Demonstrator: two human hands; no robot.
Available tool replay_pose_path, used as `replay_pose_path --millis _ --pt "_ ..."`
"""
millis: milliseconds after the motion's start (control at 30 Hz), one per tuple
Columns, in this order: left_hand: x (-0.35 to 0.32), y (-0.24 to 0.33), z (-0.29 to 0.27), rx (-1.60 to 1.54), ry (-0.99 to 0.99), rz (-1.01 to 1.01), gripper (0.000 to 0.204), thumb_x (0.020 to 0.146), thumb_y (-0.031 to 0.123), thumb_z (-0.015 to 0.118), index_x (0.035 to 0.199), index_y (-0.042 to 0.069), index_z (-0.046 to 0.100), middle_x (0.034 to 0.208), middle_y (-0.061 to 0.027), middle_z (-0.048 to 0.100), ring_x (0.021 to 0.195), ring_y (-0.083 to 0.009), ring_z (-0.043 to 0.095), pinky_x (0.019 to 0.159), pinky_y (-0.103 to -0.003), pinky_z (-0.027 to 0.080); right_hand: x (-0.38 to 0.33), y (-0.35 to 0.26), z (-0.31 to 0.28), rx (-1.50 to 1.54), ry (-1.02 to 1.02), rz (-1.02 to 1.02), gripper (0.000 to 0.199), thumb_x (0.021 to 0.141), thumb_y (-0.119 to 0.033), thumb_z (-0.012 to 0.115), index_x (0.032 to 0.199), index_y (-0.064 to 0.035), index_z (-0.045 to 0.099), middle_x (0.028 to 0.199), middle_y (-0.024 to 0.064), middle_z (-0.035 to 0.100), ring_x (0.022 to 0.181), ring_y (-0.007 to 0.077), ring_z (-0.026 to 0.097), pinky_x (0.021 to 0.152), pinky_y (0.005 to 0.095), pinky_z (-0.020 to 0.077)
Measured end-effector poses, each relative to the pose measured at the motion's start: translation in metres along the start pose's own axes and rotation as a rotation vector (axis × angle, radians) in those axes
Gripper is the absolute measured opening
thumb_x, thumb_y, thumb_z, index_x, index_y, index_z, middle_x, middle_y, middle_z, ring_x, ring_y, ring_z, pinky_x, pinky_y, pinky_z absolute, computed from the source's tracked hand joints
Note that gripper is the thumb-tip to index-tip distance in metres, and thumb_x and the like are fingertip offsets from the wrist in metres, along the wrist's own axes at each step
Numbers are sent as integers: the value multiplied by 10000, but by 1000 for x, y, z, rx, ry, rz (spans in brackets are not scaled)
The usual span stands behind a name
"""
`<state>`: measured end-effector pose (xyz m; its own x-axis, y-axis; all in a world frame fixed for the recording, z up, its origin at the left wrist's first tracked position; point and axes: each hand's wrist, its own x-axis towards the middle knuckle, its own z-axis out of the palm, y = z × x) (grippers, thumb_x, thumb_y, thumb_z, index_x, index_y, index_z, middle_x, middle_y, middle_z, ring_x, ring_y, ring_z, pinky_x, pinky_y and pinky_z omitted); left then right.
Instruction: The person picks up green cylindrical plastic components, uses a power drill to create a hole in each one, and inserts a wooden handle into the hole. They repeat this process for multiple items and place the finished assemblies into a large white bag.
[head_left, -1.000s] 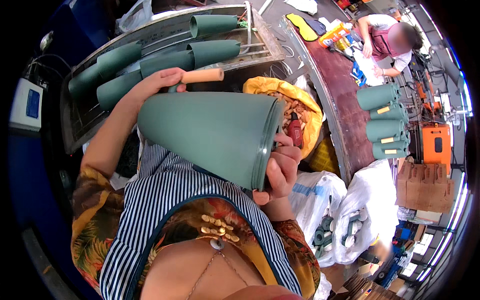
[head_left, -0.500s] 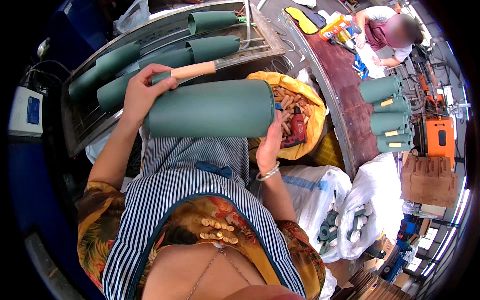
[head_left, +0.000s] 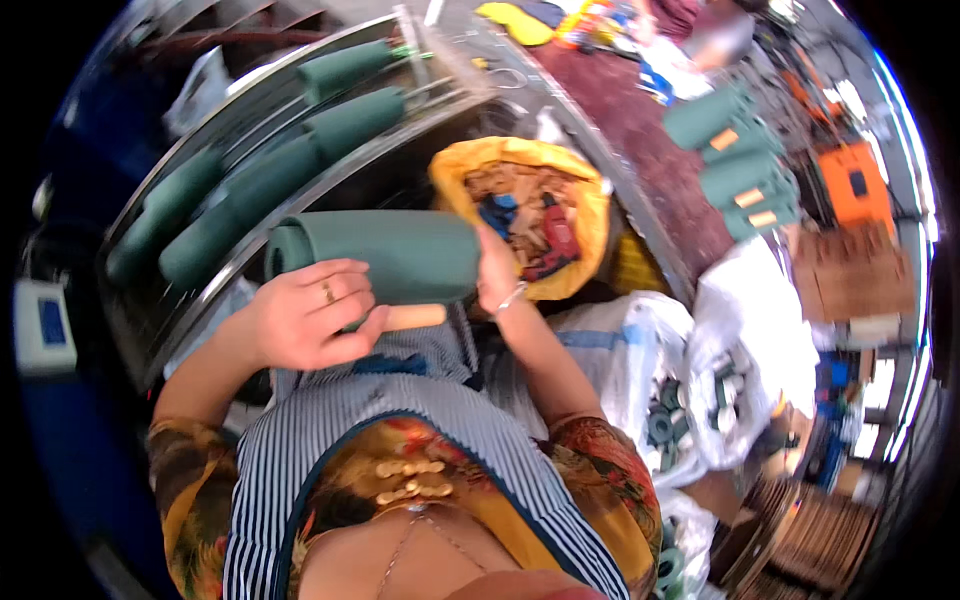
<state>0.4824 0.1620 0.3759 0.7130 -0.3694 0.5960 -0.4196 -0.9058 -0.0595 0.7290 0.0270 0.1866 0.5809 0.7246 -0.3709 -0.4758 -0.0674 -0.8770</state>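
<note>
A rolled dark green sheet (head_left: 385,255) lies crosswise in front of my chest, held between both hands. My left hand (head_left: 305,320) grips its left end from below, fingers curled over the roll. A light wooden stick (head_left: 412,317) pokes out under the roll just right of that hand. My right hand (head_left: 493,275) presses against the roll's right end, a bracelet on its wrist.
Beyond the roll a metal rack (head_left: 215,245) holds several more green rolls (head_left: 350,120). A yellow sack (head_left: 580,200) with wooden pieces and red and blue items sits to the right. White bags (head_left: 700,390), stacked green rolls (head_left: 735,160) and a distant person lie further right.
The green roll has come down and closer to my chest and looks more tightly wound. My left hand shifted from its top left end to underneath it; the wooden stick now shows below.
</note>
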Motion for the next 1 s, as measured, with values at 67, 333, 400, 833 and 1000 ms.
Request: replay_pose_path --millis 67,333,400,833,1000 --pt "27 -26 0 53 -54 27 305 622 94 684 916 64 612 797 -46 544 778 -220 603 769 -373 579 -24 -40 10 -670 125 -691 369 955 -247 498 1201 26 530 1093 182 571 1012 312 555 932 358 424" --pt "183 -54 80 121 166 181 414 752 166 628 1165 192 615 1255 -24 568 1196 -252 524 1060 -475 400 -60 -143 -59 -439 122 -675 276 954 -265 583 1088 -23 583 913 94 659 812 229 619 766 351 493" --pt "179 -61 80 98 205 21 511 722 144 690 1223 201 603 1351 -34 533 1285 -269 475 1074 -488 381 -51 -171 -102 -356 327 -754 291 1012 -298 496 1017 -23 592 927 95 666 804 187 596 781 333 474" --pt "-389 54 102 122 111 -1725 231 872 127 625 1085 40 633 1077 -143 645 1014 -313 619 898 -386 479 79 -365 -528 -2362 965 -807 288 838 -277 632 1010 -53 686 1038 128 687 963 271 620 852 393 493" --pt "-476 293 39 317 -111 -2842 353 875 291 598 1166 102 663 1105 -134 684 1108 -307 614 964 -404 460 116 -307 -459 -1517 1206 -364 392 840 -339 644 1090 -37 665 1109 173 653 1061 310 589 919 403 471"
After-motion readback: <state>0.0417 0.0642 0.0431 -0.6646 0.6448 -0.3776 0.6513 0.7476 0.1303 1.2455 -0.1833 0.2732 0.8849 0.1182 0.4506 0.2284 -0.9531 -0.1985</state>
